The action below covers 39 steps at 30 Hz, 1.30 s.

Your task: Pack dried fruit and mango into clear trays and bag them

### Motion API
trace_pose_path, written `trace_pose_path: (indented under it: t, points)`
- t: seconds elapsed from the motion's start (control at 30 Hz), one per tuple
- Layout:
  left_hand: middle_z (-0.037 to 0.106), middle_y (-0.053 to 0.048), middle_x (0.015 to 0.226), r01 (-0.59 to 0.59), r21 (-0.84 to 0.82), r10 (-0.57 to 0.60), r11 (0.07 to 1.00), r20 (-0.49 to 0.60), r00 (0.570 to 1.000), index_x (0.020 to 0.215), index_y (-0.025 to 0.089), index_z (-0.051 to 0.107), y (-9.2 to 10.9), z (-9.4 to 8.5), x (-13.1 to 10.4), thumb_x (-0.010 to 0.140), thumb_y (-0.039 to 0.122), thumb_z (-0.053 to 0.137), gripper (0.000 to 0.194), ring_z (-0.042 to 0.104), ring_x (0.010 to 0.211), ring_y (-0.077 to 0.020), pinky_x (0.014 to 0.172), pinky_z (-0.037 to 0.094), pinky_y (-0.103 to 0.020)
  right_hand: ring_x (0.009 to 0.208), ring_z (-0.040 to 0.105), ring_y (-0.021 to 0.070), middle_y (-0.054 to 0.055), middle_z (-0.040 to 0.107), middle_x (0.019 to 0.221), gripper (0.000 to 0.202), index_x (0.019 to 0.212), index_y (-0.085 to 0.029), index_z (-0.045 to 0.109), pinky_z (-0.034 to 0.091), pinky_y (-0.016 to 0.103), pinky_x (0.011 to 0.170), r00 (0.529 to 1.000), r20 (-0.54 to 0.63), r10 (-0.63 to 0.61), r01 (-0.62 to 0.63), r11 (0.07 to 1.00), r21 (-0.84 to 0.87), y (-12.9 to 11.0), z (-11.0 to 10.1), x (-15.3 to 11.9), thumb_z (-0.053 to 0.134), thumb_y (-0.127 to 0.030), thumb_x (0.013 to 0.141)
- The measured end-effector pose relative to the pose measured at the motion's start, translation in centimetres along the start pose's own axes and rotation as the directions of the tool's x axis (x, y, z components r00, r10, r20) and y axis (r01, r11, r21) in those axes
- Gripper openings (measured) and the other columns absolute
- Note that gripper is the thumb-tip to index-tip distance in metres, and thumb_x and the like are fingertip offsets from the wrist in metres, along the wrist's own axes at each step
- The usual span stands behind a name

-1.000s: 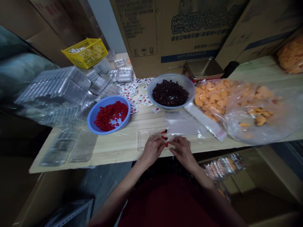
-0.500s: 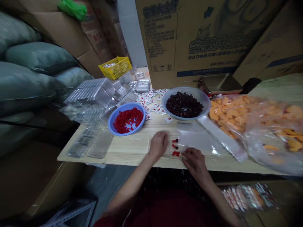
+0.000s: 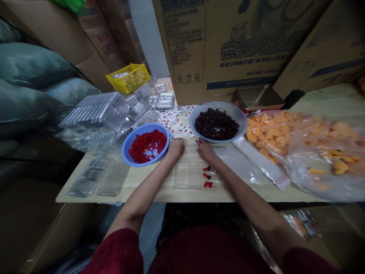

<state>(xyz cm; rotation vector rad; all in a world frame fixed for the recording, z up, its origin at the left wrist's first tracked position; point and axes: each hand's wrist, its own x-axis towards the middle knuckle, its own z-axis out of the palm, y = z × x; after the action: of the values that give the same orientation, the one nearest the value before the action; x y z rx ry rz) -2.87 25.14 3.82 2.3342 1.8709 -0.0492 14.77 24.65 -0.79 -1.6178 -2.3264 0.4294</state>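
My left hand (image 3: 176, 148) is closed at the near edge of a scatter of small printed packets (image 3: 171, 118), just right of a blue basin (image 3: 125, 154) of red pieces. What its fingertips hold, if anything, is hidden. At the near side of a pale bowl (image 3: 242, 131) of dark pieces, my right hand (image 3: 205, 150) pinches a small white packet (image 3: 196, 143) at its fingertips. Between my forearms lies a clear plastic tray (image 3: 182, 176). Small red pieces (image 3: 208, 184) sit at its right end, two of them with dark ends.
Stacked clear trays (image 3: 94, 112) and a yellow basket (image 3: 128, 80) stand at the left. Flat clear lids or trays (image 3: 112, 177) lie at the front left. Bagged orange pieces (image 3: 273, 127) cover the right side. A metal pan (image 3: 258, 97) sits before a large carton (image 3: 188, 45).
Both hands have moved forward from the tray to the scattered packets. The right hand has reached a packet lying near the pale bowl. The view has shifted slightly.
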Motion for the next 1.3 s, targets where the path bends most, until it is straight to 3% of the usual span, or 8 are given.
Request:
trace_pose_path:
  t: [0.2, 0.4, 0.5, 0.67, 0.83, 0.93, 1.1, 1.3]
  points:
    - [0.073, -0.005, 0.096, -0.167, -0.284, 0.154, 0.944, -0.067, 0.986, 0.106, 0.02, 0.066, 0.5, 0.7, -5.6, 0.095, 0.023, 0.048, 0.021, 0.066, 0.087, -0.0177, 0.077, 0.045, -0.026, 0.106, 0.063, 0.0245, 0.017, 0.067, 0.117, 0.033, 0.113, -0.012, 0.067, 0.046, 0.033, 0.093, 1.0, 0.019, -0.009, 0.008, 0.999, 0.033, 0.4, 0.8, 1.3, 0.04, -0.007, 0.094]
    - [0.073, -0.004, 0.083, -0.22, -0.376, 0.227, 0.9, -0.027, 0.974, 0.089, 0.021, 0.072, 2.5, 2.3, -6.6, 0.086, 0.02, 0.058, 0.014, 0.064, 0.08, -0.0197, 0.072, 0.044, -0.028, 0.106, 0.063, 0.0207, 0.012, 0.069, 0.113, 0.033, 0.115, -0.013, 0.068, 0.047, 0.031, 0.095, 0.985, -0.169, -0.013, 0.053, 0.972, 0.229, 1.3, -1.3, -3.3, 0.042, -0.015, 0.095]
    - [0.071, -0.006, 0.085, -0.251, -0.386, 0.247, 0.888, -0.062, 0.967, 0.084, 0.02, 0.072, 2.9, 3.0, -6.5, 0.085, 0.022, 0.062, 0.01, 0.062, 0.088, -0.0216, 0.079, 0.045, -0.03, 0.088, 0.065, 0.0208, 0.009, 0.068, 0.104, 0.028, 0.112, -0.016, 0.069, 0.053, 0.035, 0.084, 0.947, -0.299, 0.121, 0.042, 0.873, 0.486, 1.6, -2.3, -7.3, 0.052, -0.023, 0.091]
    - [0.067, -0.009, 0.099, -0.274, -0.528, 0.13, 0.804, -0.294, 0.947, 0.094, 0.017, 0.069, 3.4, 2.4, -8.0, 0.089, 0.031, 0.061, 0.017, 0.059, 0.097, -0.0216, 0.088, 0.045, -0.033, 0.061, 0.056, 0.0142, 0.0, 0.062, 0.079, 0.041, 0.119, -0.019, 0.063, 0.052, 0.03, 0.063, 0.925, -0.211, 0.316, -0.058, 0.665, 0.744, 0.3, -3.6, -12.0, 0.067, -0.033, 0.08]
    - [0.064, 0.0, 0.074, -0.206, -0.81, 0.169, 0.549, -0.134, 0.976, 0.099, 0.017, 0.067, 4.1, 0.9, -10.9, 0.092, 0.042, 0.057, 0.028, 0.053, 0.064, -0.0123, 0.06, 0.039, -0.023, 0.067, 0.063, 0.0157, -0.002, 0.064, 0.079, 0.04, 0.121, -0.022, 0.058, 0.052, 0.028, 0.061, 0.979, -0.098, 0.178, -0.003, 0.496, 0.868, -3.2, -3.4, -12.8, 0.064, -0.031, 0.082]
    - [0.06, 0.002, 0.065, -0.134, -0.819, 0.081, 0.558, -0.107, 0.991, 0.088, 0.016, 0.069, 4.0, 1.4, -12.7, 0.092, 0.041, 0.057, 0.028, 0.049, 0.06, -0.0113, 0.057, 0.036, -0.023, 0.082, 0.067, 0.0186, 0.003, 0.07, 0.094, 0.037, 0.122, -0.023, 0.058, 0.055, 0.034, 0.074, 0.984, -0.123, 0.128, 0.031, 0.558, 0.829, -4.1, -2.4, -13.2, 0.06, -0.029, 0.086]
    - [0.069, -0.004, 0.084, -0.101, -0.706, -0.047, 0.701, -0.187, 0.981, 0.082, 0.019, 0.075, 4.1, 4.2, -15.1, 0.088, 0.031, 0.063, 0.018, 0.058, 0.085, -0.0186, 0.082, 0.043, -0.031, 0.109, 0.06, 0.0258, 0.009, 0.07, 0.11, 0.019, 0.104, -0.021, 0.069, 0.046, 0.046, 0.097, 0.951, -0.308, 0.034, 0.136, 0.846, 0.516, -3.1, -1.0, -14.9, 0.055, -0.026, 0.093]
    - [0.066, -0.008, 0.098, -0.045, -0.559, -0.113, 0.828, -0.245, 0.963, 0.088, 0.021, 0.075, 5.3, 5.8, -15.9, 0.092, 0.031, 0.058, 0.02, 0.05, 0.099, -0.0236, 0.089, 0.041, -0.04, 0.119, 0.053, 0.0272, 0.008, 0.068, 0.117, 0.02, 0.109, -0.025, 0.07, 0.04, 0.048, 0.102, 0.947, -0.316, -0.054, 0.175, 0.914, 0.367, -3.3, 0.4, -16.6, 0.059, -0.025, 0.092]
